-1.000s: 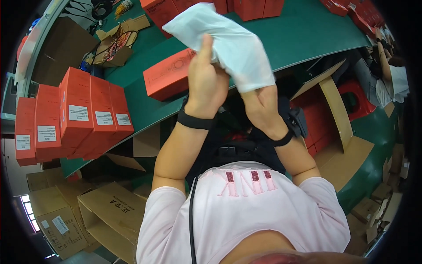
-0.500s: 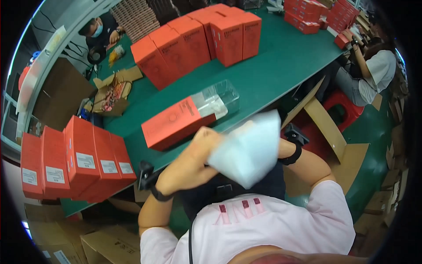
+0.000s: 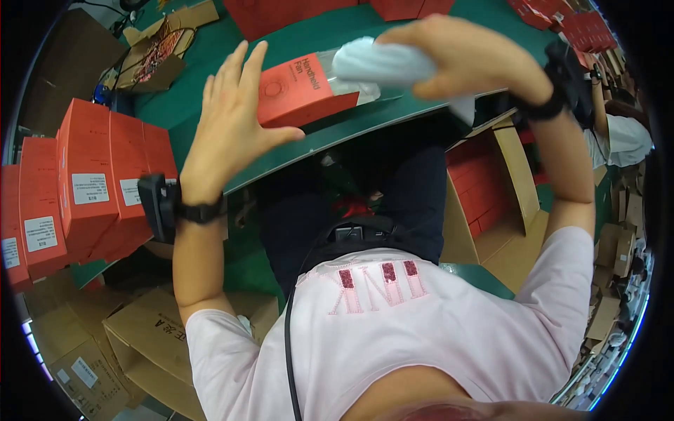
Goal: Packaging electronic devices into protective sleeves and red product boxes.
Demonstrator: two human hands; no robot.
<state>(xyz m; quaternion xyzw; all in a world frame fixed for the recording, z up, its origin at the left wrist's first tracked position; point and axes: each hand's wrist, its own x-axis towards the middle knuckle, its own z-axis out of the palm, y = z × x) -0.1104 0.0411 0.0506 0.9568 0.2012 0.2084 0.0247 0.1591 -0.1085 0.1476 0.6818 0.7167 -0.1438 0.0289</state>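
Note:
A red carton [image 3: 302, 88] lies on its side on the green table, its end towards the right open. A clear plastic tray [image 3: 371, 92] sticks partly out of that end. My right hand [image 3: 477, 56] is closed round a pale blue wrapped bundle [image 3: 379, 62], slightly blurred, and holds it above the tray. What the wrapping contains is hidden. My left hand [image 3: 228, 126] is empty, fingers spread and thumb out, at the left end of the carton and covering part of it. Whether it touches the carton, I cannot tell.
Upright red cartons [image 3: 88, 182] with white labels stand at the left table end. More red cartons [image 3: 288, 14] line the back. An opened cardboard box [image 3: 158, 52] holds small colourful items. Right of my legs stands a cardboard box [image 3: 516, 175] containing red cartons. Another person [image 3: 625, 140] sits far right.
The pale blue bundle has gone from in front of my body, between both hands, up over the tray in my right hand. My left hand has let go, opened and moved left.

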